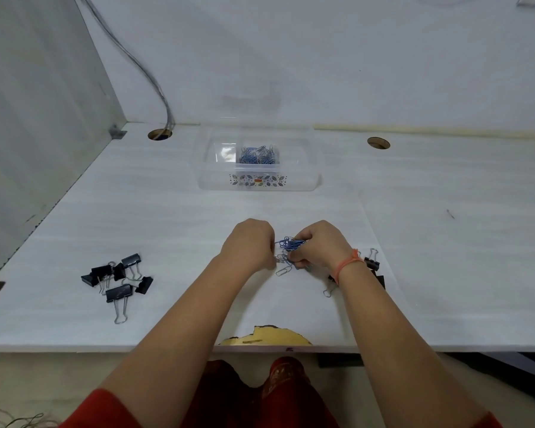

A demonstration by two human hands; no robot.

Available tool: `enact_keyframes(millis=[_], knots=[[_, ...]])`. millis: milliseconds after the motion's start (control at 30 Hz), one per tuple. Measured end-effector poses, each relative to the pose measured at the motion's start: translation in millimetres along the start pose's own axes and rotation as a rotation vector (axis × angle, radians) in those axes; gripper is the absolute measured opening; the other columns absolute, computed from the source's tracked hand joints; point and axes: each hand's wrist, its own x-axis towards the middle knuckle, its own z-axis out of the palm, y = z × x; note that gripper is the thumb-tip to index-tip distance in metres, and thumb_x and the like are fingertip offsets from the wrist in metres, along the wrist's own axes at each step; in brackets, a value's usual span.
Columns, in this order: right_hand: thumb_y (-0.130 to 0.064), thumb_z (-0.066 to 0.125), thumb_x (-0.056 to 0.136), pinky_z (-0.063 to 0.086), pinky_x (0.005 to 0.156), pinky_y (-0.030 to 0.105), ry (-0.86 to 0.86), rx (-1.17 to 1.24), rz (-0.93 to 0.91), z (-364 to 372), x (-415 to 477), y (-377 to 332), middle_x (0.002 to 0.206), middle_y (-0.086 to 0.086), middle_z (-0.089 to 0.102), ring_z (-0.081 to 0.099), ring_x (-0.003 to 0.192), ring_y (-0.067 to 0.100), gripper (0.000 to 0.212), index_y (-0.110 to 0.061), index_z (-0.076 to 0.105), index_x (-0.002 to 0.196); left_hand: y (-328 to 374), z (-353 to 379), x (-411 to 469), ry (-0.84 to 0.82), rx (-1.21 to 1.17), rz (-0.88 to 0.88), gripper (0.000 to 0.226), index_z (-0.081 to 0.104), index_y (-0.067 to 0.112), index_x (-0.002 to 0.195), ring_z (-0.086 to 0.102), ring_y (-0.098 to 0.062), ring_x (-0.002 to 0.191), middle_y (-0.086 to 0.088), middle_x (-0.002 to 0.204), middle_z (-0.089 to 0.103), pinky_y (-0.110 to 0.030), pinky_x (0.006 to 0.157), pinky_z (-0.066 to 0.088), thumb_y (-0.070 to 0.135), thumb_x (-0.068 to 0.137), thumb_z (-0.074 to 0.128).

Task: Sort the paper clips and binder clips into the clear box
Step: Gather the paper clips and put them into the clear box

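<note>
The step in hand looks like gathering paper clips: the right hand (317, 245) is closed on a blue bunch of paper clips (291, 243) well in front of the clear box (303, 180), the left hand (249, 244) curled beside it — whether it grips any, one cannot tell. Next comes the carry to the box, whose middle compartment already holds clips. Binder clips (118, 278) wait front-left of the box on the desk (445, 242).

white desk (445, 242) with two cable holes at the back. on it: clear box (257, 180) near the back, bunch of black binder clips (118, 278) on the left, few loose paper clips (283, 270) in the middle, more binder clips (372, 263) right.
</note>
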Motion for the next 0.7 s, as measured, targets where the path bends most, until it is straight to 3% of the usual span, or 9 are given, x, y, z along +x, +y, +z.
enact_keyframes(millis=[67,133,233,300,400,467,567,700], knots=[[-0.001,0.071,0.068,0.041,0.048,0.016,-0.005,0.024,0.002,0,0,1,0.038,-0.006,0.059,0.052,0.033,0.005,0.017,-0.017,0.067,0.062,1,-2,0,0.000,0.037,0.014,0.015,0.072,0.011,0.082,0.066,-0.025,0.079,-0.007,0.078,0.065,-0.028,0.062,0.052,0.013,0.068,0.067],[0.001,0.071,0.068,0.045,0.052,0.018,-0.010,0.084,0.005,1,0,3,0.044,0.001,0.062,0.055,0.035,0.008,0.016,-0.013,0.068,0.064,3,1,-2,0.042,0.109,0.031,0.009,0.064,0.008,0.075,0.057,-0.025,0.074,-0.004,0.070,0.054,-0.028,0.058,0.043,0.015,0.070,0.066],[0.003,0.070,0.065,0.047,0.060,0.025,0.008,0.151,0.000,1,0,5,0.053,0.010,0.062,0.054,0.046,0.019,0.013,-0.009,0.069,0.062,5,8,-4,0.107,0.153,0.026,0.025,0.039,0.013,0.058,0.047,-0.025,0.070,-0.002,0.062,0.037,-0.028,0.056,0.035,0.010,0.074,0.058],[0.006,0.067,0.064,0.043,0.060,0.024,0.013,0.200,0.002,-1,-2,6,0.056,0.013,0.057,0.048,0.050,0.022,0.011,-0.005,0.068,0.063,2,9,-4,0.145,0.106,0.009,0.026,0.036,0.012,0.058,0.047,-0.026,0.070,-0.002,0.061,0.037,-0.027,0.054,0.033,0.006,0.075,0.055],[0.012,0.066,0.068,0.045,0.058,0.022,-0.016,0.311,0.016,-1,-3,5,0.065,0.016,0.056,0.047,0.057,0.023,0.011,0.004,0.069,0.075,-6,6,-3,0.191,-0.165,-0.065,0.008,0.055,0.009,0.062,0.056,-0.026,0.063,-0.007,0.062,0.056,-0.023,0.048,0.039,0.007,0.068,0.060],[0.015,0.067,0.071,0.053,0.059,0.024,-0.041,0.430,0.034,-2,-2,2,0.070,0.017,0.059,0.054,0.058,0.025,0.015,0.011,0.069,0.085,-14,4,-3,0.235,-0.452,-0.149,0.004,0.068,0.004,0.064,0.063,-0.023,0.059,-0.010,0.065,0.069,-0.026,0.055,0.049,0.008,0.064,0.066],[0.010,0.072,0.072,0.060,0.063,0.023,-0.063,0.508,0.048,-4,1,-4,0.072,0.015,0.066,0.064,0.056,0.019,0.013,0.000,0.071,0.080,-24,-1,-9,0.194,-0.955,-0.268,0.002,0.069,0.000,0.064,0.064,-0.019,0.049,-0.015,0.064,0.067,-0.033,0.064,0.059,0.000,0.065,0.071],[0.011,0.071,0.073,0.060,0.061,0.019,-0.080,0.598,0.029,-7,1,-15,0.073,0.010,0.068,0.066,0.056,0.015,0.017,-0.005,0.070,0.078,-29,-10,-21,0.111,-1.291,-0.338,0.010,0.064,-0.003,0.067,0.058,-0.017,0.049,-0.013,0.062,0.059,-0.020,0.046,0.055,-0.011,0.074,0.065]])
